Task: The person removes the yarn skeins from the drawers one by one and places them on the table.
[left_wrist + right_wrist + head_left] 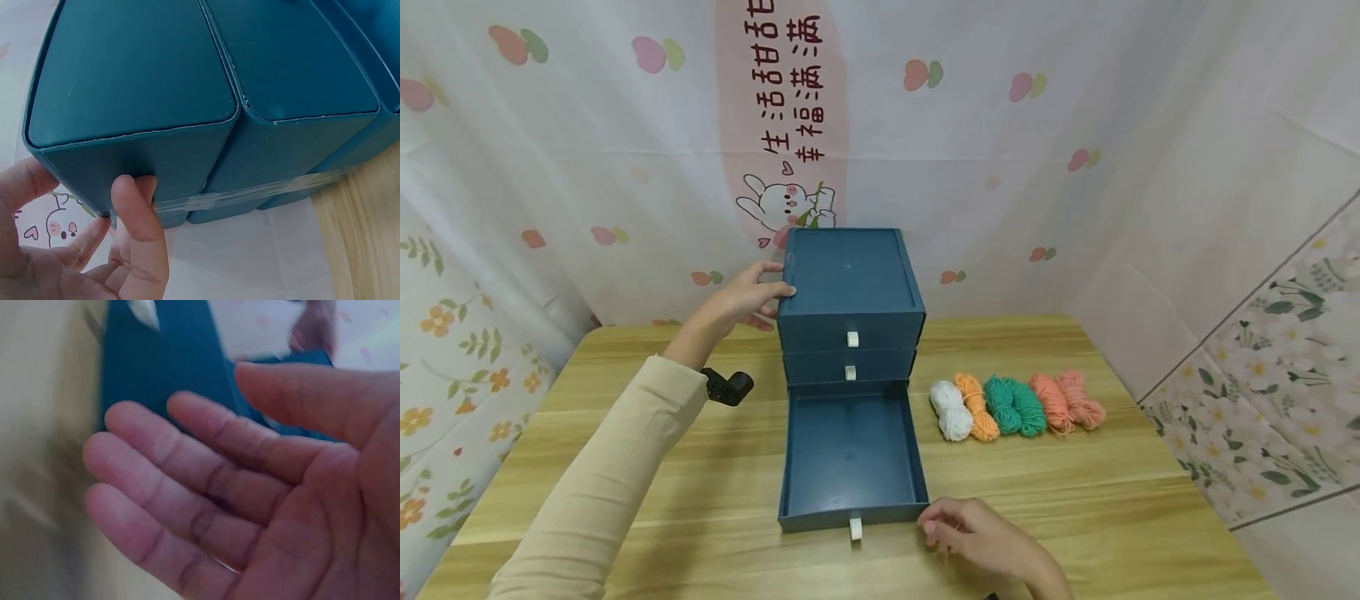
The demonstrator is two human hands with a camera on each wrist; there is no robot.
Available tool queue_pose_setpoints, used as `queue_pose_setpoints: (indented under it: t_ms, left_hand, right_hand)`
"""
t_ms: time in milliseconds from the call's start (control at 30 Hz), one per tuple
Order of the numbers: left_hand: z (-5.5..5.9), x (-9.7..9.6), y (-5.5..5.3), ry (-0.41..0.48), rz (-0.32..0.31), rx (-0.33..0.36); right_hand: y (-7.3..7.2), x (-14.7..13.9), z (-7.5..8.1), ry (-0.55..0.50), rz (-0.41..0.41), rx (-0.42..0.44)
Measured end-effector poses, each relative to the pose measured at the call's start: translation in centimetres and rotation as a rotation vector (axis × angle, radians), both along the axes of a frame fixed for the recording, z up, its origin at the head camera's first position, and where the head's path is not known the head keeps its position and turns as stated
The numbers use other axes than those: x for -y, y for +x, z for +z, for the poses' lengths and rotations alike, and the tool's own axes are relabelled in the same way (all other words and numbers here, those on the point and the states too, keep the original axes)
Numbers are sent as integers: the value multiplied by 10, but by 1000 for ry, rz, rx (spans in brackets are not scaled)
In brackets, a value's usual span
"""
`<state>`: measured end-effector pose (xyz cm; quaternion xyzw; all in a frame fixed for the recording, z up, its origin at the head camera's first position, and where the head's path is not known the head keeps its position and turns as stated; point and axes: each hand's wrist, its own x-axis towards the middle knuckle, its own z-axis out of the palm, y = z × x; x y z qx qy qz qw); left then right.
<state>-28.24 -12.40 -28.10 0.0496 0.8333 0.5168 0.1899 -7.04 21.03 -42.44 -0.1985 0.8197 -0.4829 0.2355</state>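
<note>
A dark blue drawer cabinet [853,271] with three stacked drawers and small white pull tabs stands on the table. Its bottom drawer [850,454] is pulled far out and has nothing in it; the upper two are closed. In the head view my left hand [748,296] rests against the cabinet's upper left side, fingertips at the top edge. The left wrist view shows those fingers [139,209] touching the side wall. My right hand [973,533], palm up with fingers loosely bent, is right by the pulled-out drawer's front right corner and holds nothing.
Right of the cabinet lie several yarn skeins in a row: white [951,411], orange [976,407], green [1015,406] and coral pink [1066,402]. They rest on the wood-grain table [1075,483]. A printed curtain [985,192] hangs behind the cabinet. Clear tape [250,192] runs along the cabinet's side.
</note>
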Motion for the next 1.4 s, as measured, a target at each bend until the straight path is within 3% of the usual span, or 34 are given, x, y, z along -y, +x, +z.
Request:
queue_pose_setpoints:
  t_ms: [167,300,500,633,1100,1400]
  left_hand:
    - [1,-2,0,1,-4,-6]
    - [1,-2,2,-2,-7,-9]
    - [1,-2,2,-1,-4,-5]
    - [1,-3,2,-1,-3,-1]
    - [-2,-1,-1,-4,6,-8]
    - [-3,-1,-1,4,14,-16]
  right_hand:
    - [11,38,-23,-96,-22,223]
    - [17,62,-34,-170,-92,315]
    - [22,82,-39,-188,-210,323]
    - [22,87,-40,-191,-244,318]
    - [15,93,-44,-168,-282,259]
    - [-2,99,-39,-147,-271,213]
